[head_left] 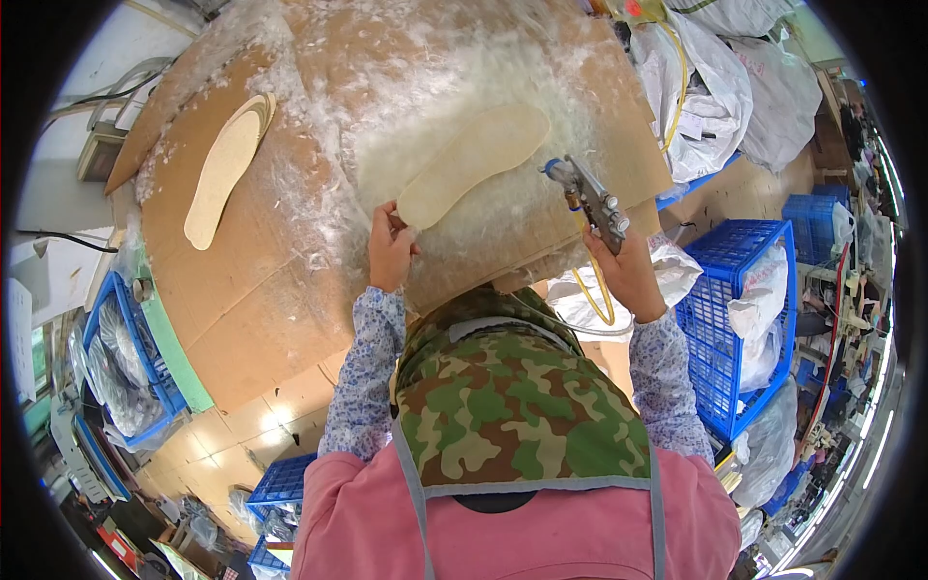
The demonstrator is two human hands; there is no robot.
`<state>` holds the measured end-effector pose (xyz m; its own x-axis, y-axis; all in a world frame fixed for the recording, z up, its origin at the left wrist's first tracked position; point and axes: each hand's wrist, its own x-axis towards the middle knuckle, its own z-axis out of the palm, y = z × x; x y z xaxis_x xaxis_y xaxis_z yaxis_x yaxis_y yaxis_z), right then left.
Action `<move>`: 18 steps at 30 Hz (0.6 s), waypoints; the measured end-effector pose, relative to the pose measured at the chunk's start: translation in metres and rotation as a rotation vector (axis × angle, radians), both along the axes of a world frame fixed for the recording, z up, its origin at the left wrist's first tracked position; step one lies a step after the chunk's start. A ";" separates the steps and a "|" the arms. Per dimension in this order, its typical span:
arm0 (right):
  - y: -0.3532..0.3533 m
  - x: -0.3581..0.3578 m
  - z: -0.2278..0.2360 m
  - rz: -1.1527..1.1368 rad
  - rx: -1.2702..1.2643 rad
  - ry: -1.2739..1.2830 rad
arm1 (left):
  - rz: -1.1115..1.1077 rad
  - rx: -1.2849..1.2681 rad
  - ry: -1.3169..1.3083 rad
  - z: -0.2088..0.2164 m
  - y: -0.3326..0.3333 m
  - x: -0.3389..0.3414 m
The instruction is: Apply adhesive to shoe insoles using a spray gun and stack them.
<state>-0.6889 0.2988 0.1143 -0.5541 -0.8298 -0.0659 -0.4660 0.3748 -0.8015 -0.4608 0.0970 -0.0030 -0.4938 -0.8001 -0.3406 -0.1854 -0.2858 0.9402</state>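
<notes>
My left hand [390, 249] pinches the near end of a pale cream insole [474, 164], which lies slantwise over the whitish, residue-covered cardboard. In my right hand [630, 274] is a metal spray gun [592, 205] with a blue nozzle tip, close to the insole's right end and apart from it. My fingers wrap the gun's handle; whether the trigger is pressed I cannot tell. A yellow hose [596, 290] hangs below the gun. Further left, a small stack of insoles [227, 174] rests on the brown cardboard [256, 300].
Right of the table stands a blue plastic crate [739, 333] holding white bags. White sacks [696, 92] sit beyond it at the far right. Another blue crate [135, 362] with plastic-wrapped things is at the left, beside the table's green edge [176, 348]. More blue crates [280, 488] are low on the left.
</notes>
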 end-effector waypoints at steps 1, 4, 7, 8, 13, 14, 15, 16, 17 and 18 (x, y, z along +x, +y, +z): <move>-0.001 0.004 -0.001 0.018 -0.037 -0.001 | -0.001 0.001 0.000 0.000 0.000 0.000; 0.001 0.011 0.002 0.036 0.012 -0.055 | 0.007 0.000 -0.008 0.000 0.000 0.002; -0.001 0.022 0.005 0.059 0.010 -0.092 | -0.020 -0.001 -0.023 -0.001 -0.001 0.002; -0.001 0.027 0.006 0.068 -0.035 -0.098 | -0.012 -0.004 -0.010 -0.002 -0.001 0.001; -0.003 0.045 0.017 0.156 0.066 -0.102 | -0.006 -0.009 -0.023 -0.002 -0.001 0.002; -0.004 0.049 0.020 0.186 0.078 -0.129 | -0.006 -0.009 -0.018 -0.002 -0.001 0.001; -0.004 0.052 0.022 0.216 0.064 -0.164 | -0.006 -0.008 -0.013 -0.002 0.000 0.001; -0.004 0.056 0.024 0.226 0.076 -0.183 | -0.007 -0.006 -0.013 -0.002 0.000 0.001; -0.005 0.058 0.026 0.227 0.094 -0.169 | -0.010 -0.007 -0.022 -0.002 0.000 0.001; -0.006 0.060 0.027 0.257 0.092 -0.176 | -0.013 -0.008 -0.030 -0.002 0.000 0.001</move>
<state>-0.6290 0.2933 0.1412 -0.3004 -0.9273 -0.2233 -0.4122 0.3373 -0.8464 -0.4599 0.0967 -0.0053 -0.4936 -0.7966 -0.3490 -0.2174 -0.2755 0.9364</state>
